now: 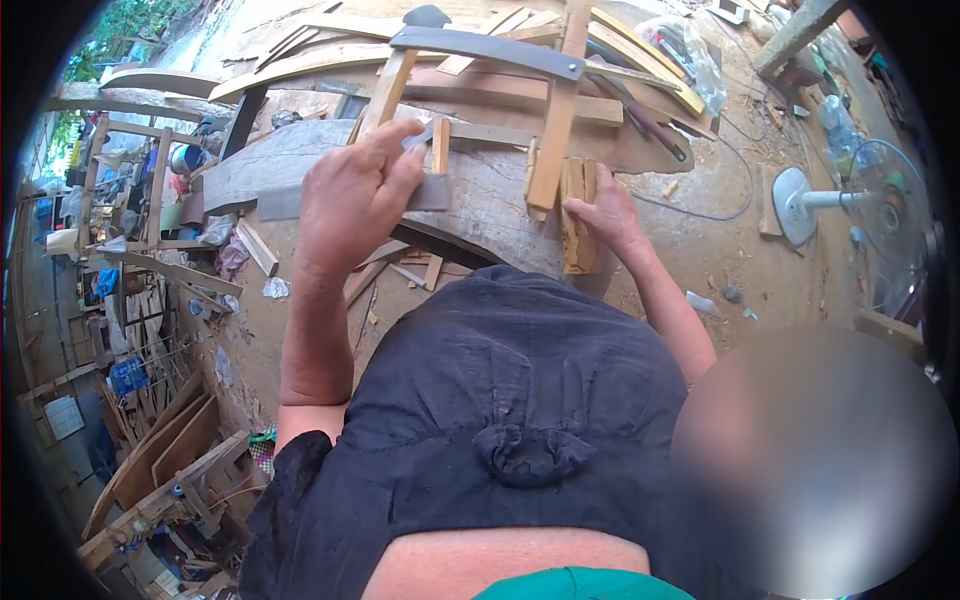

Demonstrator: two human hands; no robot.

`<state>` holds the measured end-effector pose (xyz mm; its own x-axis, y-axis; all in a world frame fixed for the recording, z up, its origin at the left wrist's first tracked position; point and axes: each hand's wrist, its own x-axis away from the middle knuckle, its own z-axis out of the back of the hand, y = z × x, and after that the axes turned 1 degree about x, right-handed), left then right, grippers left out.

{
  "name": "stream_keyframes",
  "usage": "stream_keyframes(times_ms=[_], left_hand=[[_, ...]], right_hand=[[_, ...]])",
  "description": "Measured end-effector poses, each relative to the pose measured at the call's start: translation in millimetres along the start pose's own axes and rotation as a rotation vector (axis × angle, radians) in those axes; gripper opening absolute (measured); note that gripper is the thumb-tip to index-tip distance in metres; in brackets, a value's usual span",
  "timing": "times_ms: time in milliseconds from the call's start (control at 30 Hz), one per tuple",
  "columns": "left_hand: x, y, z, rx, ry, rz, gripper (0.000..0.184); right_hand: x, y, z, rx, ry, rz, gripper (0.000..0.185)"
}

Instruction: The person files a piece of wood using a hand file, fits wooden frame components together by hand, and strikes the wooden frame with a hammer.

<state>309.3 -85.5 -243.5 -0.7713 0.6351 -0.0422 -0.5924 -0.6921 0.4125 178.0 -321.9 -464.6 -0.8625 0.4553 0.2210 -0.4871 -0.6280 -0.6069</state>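
My left hand (355, 195) is closed, palm down, over a long flat grey strip (430, 192) that shows on both sides of it. Its thumb and forefinger point toward a small upright wooden piece (440, 147). My right hand (608, 210) is wrapped round the right side of a rough, yellowish wood block (579, 225). Between and beyond the hands stands a frame of two wooden bars (560, 120) joined by a dark curved bar (485, 52). Under these lies a weathered grey wooden board (270, 165).
Wood strips (320, 62) are piled at the back. A brown-handled tool (655, 132) lies at the back right, near a cable. A fan (795, 205) stands at the right. Wooden racks (155, 190) and leaning curved boards (185, 450) fill the left side.
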Motion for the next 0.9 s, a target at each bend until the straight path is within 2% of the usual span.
stream_keyframes(times_ms=[33, 100, 133, 167, 233, 300, 367, 433, 500, 567, 633, 700, 767, 833, 900], left_hand=[[2.0, -4.6, 2.7, 0.0, 0.006, 0.0, 0.032], [7.9, -11.2, 7.1, -0.193, -0.111, 0.116, 0.037], [7.0, -21.8, 0.0, -0.193, -0.096, 0.115, 0.039], [5.7, -29.9, -6.7, -0.189, -0.087, 0.124, 0.039], [-0.1, -41.1, -14.9, -0.18, -0.105, 0.132, 0.04], [-4.1, -43.5, -17.4, -0.136, -0.097, 0.197, 0.041], [-5.5, -50.2, -21.5, -0.092, -0.094, 0.262, 0.043], [-7.9, -61.8, -30.4, -0.066, 0.042, 0.344, 0.048], [-15.2, -77.7, -34.4, 0.02, 0.003, 0.358, 0.05], [-24.4, -102.5, -54.3, 0.104, -0.04, 0.368, 0.051], [-37.3, -133.4, -88.0, 0.638, -0.082, 0.24, 0.048], [-49.5, -130.8, -91.7, 0.58, -0.014, 0.211, 0.043], [-62.2, -133.2, -88.4, 0.701, -0.123, 0.408, 0.037], [-74.3, -141.1, -84.5, 0.687, -0.14, 0.396, 0.043], [-85.8, -136.9, -68.5, 0.539, -0.257, 0.387, 0.043]], right_hand=[[-4.8, 5.0, 1.0, 0.002, 0.003, 0.005, 0.078], [-19.6, 28.2, 0.9, -0.495, -0.087, -0.003, 0.065], [-27.0, 34.5, 0.7, -0.587, -0.049, -0.026, 0.054], [-31.8, 31.8, 7.9, -0.579, -0.055, -0.016, 0.054], [-43.9, 20.1, 30.8, -0.788, -0.103, -0.03, 0.052], [-54.8, 3.9, 46.9, -0.755, -0.1, 0.013, 0.051], [-71.6, -3.8, 49.9, -0.851, -0.064, 0.067, 0.048], [-87.5, -1.2, 44.8, -0.791, -0.044, 0.073, 0.041], [-94.8, -4.8, 44.8, -0.717, -0.022, -0.036, 0.037], [-93.1, -8.7, 45.9, -0.765, -0.044, -0.042, 0.037], [-92.6, -11.6, 44.4, -0.817, -0.06, -0.047, 0.038], [-96.2, -7.7, 36.5, -0.891, -0.047, 0.005, 0.038], [-101.3, -5.7, 40.5, -0.821, -0.069, -0.036, 0.038], [-101.6, -8.6, 45.4, -0.797, -0.124, -0.047, 0.039], [-112.6, 3.2, 43.0, -0.809, -0.111, -0.036, 0.041]])
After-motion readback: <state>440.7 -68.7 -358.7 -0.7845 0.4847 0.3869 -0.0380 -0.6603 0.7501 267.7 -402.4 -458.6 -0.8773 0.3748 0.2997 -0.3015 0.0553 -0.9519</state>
